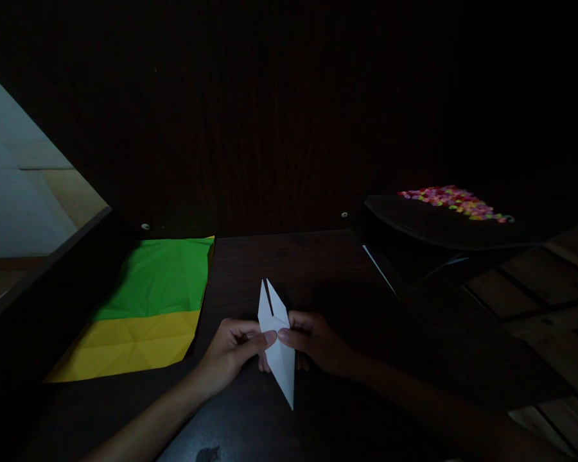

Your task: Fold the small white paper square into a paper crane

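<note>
Your left hand (238,350) and right hand (313,341) are pinching the white, diamond-shaped folded paper (281,359) between them, equally near. Its long axis is running away from you, split tips (263,301) pointing beyond the hands.

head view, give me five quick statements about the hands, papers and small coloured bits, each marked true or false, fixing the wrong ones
1. The left-hand grip and right-hand grip both hold the long, pointed, folded white paper. True.
2. The white paper's split end points toward the person. False: its two split tips point away; the single tip points toward the person.
3. Creased green paper and creased yellow paper lie left of the white paper. True.
4. The green area is nearer the person than the large yellow area. False: the large yellow area is nearer.
5. A cluster of small pink, red and yellow pieces lies right of both hands. True.
</note>
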Motion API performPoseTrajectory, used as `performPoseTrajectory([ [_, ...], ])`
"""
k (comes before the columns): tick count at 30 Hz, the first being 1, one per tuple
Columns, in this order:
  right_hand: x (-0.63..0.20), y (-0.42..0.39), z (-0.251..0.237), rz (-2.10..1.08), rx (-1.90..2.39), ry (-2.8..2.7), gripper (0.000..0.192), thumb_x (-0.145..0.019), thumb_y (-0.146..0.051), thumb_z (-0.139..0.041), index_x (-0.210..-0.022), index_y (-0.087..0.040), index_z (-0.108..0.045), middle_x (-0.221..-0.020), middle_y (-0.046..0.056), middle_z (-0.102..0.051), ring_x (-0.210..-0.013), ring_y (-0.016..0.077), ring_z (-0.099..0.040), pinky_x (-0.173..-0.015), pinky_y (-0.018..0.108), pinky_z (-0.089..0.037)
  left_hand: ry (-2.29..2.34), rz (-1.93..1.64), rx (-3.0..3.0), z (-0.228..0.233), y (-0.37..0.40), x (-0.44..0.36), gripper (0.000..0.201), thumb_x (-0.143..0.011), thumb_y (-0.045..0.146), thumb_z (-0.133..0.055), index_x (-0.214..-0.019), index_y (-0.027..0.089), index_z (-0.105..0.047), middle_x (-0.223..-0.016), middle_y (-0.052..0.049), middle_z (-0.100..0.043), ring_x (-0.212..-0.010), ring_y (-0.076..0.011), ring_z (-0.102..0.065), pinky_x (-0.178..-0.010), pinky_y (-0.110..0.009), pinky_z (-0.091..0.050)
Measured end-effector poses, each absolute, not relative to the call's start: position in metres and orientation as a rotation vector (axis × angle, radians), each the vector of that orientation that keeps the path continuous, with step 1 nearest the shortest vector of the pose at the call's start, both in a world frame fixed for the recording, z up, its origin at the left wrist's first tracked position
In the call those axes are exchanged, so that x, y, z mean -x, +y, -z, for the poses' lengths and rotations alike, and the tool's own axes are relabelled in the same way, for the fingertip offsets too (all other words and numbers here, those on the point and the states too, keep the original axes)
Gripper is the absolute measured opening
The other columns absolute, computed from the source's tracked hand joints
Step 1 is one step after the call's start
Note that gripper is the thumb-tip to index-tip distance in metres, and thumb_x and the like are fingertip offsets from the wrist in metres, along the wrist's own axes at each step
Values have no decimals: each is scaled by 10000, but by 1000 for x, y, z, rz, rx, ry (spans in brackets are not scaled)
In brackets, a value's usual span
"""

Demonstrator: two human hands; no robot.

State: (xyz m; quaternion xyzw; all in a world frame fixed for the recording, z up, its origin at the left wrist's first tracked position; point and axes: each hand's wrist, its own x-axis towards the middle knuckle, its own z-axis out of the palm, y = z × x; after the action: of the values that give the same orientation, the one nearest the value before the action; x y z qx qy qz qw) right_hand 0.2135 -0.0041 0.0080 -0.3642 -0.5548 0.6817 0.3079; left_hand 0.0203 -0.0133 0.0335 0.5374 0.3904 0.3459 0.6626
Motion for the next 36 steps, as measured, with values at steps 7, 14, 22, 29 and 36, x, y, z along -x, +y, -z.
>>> performPoseTrajectory([
  [7, -216, -5, -14, -1822, 888, -1497, 433, -851, -549, -578, -807, -120, -622, -652, 38, -649, -453, 83, -519, -397, 183, -379, 884, -768, -1283, -39, -14, -22, 397, -829, 436, -693, -587, 121, -690, -523, -37, -637, -494, -130, -557, -527, -229, -419],
  [14, -217, -4, -13, -1781, 929, -1493, 465, -806, -597, -617, -685, -150, -576, -560, -14, -565, -396, 68, -463, -354, 175, -343, 898, -770, -1296, -35, -14, -21, 384, -821, 442, -700, -610, 121, -682, -534, -35, -627, -497, -126, -541, -516, -228, -401],
  [22, -220, -4, -14, -1568, 944, -1654, 417, -871, -531, -572, -660, -172, -545, -484, -47, -513, -404, 72, -466, -411, 182, -346, 889, -777, -1189, -33, -13, -23, 328, -758, 445, -756, -783, 122, -708, -672, -37, -665, -621, -164, -591, -598, -256, -443],
  [29, -221, -4, -16, -1516, 979, -1663, 335, -849, -456, -627, -679, -178, -545, -525, -49, -517, -445, 83, -482, -451, 198, -362, 957, -823, -1267, -28, -13, -20, 321, -784, 422, -738, -726, 109, -693, -611, -10, -603, -571, -127, -527, -557, -229, -397],
  [36, -221, -3, -14, -1588, 905, -1614, 353, -857, -472, -615, -673, -178, -551, -510, -50, -509, -446, 82, -473, -452, 198, -345, 940, -842, -1279, -28, -13, -20, 327, -785, 408, -736, -674, 114, -646, -605, -6, -588, -558, -120, -510, -544, -226, -386],
])
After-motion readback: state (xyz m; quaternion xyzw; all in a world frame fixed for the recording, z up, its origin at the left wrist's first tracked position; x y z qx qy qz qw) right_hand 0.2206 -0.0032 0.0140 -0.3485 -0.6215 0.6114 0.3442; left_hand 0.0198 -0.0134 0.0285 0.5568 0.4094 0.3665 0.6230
